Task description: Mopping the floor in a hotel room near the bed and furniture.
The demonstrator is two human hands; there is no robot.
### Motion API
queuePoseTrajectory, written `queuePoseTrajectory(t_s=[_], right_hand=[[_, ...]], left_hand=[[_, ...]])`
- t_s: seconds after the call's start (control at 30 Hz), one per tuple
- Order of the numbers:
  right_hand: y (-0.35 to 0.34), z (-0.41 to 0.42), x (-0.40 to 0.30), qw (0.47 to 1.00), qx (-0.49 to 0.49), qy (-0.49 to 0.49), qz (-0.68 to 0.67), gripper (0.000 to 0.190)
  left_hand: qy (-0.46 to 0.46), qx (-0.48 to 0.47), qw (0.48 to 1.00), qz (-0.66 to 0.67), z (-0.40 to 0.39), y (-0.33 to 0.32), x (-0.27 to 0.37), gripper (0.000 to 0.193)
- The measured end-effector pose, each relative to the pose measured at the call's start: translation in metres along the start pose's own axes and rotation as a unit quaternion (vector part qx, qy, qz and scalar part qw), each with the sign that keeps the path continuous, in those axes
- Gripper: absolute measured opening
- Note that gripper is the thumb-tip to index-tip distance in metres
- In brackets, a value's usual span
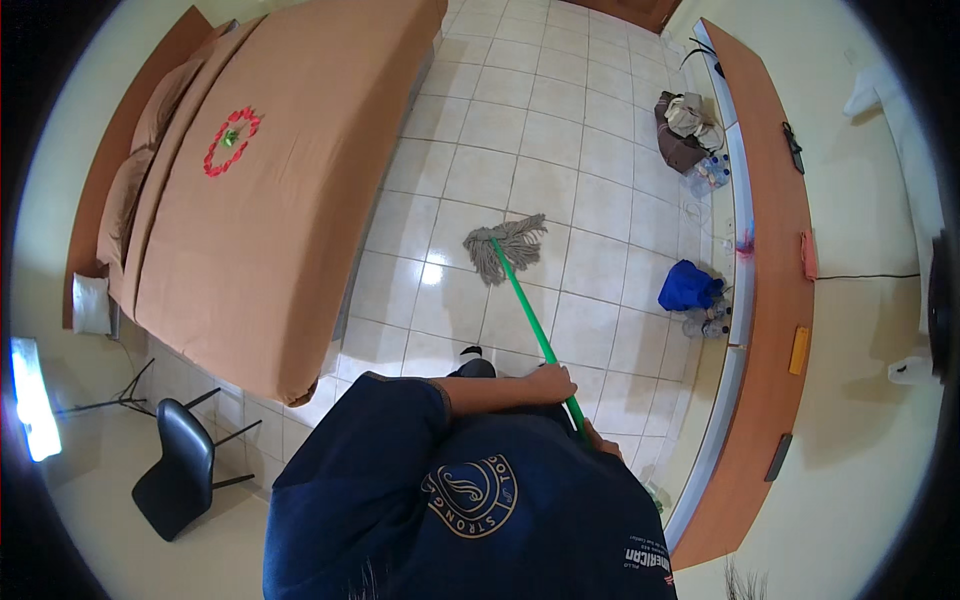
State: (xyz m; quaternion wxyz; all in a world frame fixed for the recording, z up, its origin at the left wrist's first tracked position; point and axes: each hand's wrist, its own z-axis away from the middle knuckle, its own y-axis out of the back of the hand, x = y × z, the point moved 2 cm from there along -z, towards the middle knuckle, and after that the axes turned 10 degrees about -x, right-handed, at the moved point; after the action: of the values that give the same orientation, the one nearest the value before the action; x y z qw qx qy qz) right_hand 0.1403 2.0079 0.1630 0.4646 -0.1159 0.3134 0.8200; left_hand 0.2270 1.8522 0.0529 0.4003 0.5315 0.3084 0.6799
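Note:
My left hand (553, 383) grips the green handle (532, 319) of a string mop, with my forearm reaching across my front. Lower down, close to my body, my right hand (602, 442) is wrapped around the same handle; my dark blue shirt partly hides it. The handle slants up and leftward to the grey mop head (507, 246), whose strands lie spread on the cream tiled floor (480, 176). Just in front of me, part of a shoe (471, 352) shows below the mop head.
On the left stands a bed (300, 187) with a brown cover and a ring of red petals (232, 142). A black chair (180, 465) is behind it. Along the right runs a wooden counter (776, 247); a blue bag (686, 286), a brown bag (677, 142) and plastic bottles (706, 176) sit beneath.

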Motion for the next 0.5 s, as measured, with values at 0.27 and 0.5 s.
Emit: queuePoseTrajectory(t_s=[0.27, 0.5], right_hand=[[0.006, -0.046, -0.041, 0.991, 0.022, 0.036, 0.131, 0.051], [0.000, -0.016, -0.032, 0.989, -0.040, -0.008, 0.139, 0.052]], left_hand=[[0.057, 0.021, 0.998, -0.006, 0.004, -0.007, -0.057, 0.014], [0.048, 0.021, 0.999, 0.004, 0.030, 0.001, -0.015, 0.014]])
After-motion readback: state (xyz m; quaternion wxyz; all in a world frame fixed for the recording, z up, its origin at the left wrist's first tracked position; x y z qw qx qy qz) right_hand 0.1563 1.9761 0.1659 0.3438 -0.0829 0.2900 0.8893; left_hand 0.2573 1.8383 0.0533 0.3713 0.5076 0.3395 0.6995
